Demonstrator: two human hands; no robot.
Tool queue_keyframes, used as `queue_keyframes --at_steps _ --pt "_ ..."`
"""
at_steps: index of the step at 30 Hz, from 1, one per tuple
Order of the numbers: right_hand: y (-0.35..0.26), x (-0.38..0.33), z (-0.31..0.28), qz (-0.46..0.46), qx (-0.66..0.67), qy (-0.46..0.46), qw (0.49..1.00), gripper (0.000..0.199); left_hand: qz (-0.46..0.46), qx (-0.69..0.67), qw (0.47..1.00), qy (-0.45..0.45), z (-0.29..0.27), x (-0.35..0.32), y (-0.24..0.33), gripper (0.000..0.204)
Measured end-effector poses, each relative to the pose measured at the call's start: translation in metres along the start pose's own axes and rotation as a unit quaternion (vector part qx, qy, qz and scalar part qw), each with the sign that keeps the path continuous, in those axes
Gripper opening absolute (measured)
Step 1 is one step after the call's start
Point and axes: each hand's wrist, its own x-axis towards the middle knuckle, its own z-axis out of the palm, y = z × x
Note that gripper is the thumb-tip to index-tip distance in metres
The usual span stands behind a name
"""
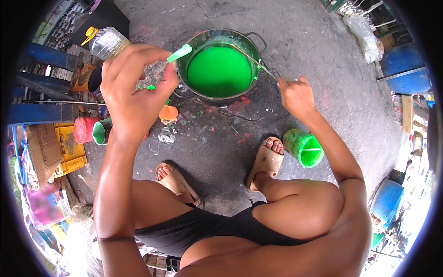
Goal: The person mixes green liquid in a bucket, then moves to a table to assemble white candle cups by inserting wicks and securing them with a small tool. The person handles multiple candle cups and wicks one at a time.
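Observation:
My left hand [134, 85] is raised at the left, pinching a small pale-green elongated piece [180, 53] between thumb and fingertips; its material is unclear. From this view the piece overlaps the left rim of a dark metal pot [217, 101]. Bright green liquid [219, 71] fills part of the pot. On the right, my right hand [296, 98] is closed around the end of a thin stick [254, 61]. The stick slants up to the left across the pot's right rim, its far end over the inside of the pot.
A green-smeared bucket [295, 141] lies by my right sandal [266, 161]. To the left are a clear plastic bottle [107, 42], a red cup [84, 130], an orange cup [168, 114] and a yellow crate [70, 150]. Blue drums [406, 67] stand at the right.

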Motion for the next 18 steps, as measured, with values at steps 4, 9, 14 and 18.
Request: queue_keyframes --at_steps 4,9,14,18 --pt "-0.047 0.015 -0.020 0.001 0.067 0.025 0.997 0.015 -0.016 -0.001 1.000 -0.004 0.000 0.001 0.004 0.023" --pt "-0.050 0.035 -0.048 0.012 0.078 0.113 0.990 0.012 0.015 0.009 1.000 -0.002 0.002 0.001 0.004 0.021" --pt "-0.032 -0.002 -0.002 0.051 0.062 -0.004 0.997 0.007 0.000 0.012 1.000 -0.016 0.001 -0.004 0.002 0.020" --pt "-0.045 0.000 -0.018 0.070 0.105 0.051 0.991 0.011 -0.033 -0.013 0.999 -0.024 0.000 -0.001 0.004 0.020"
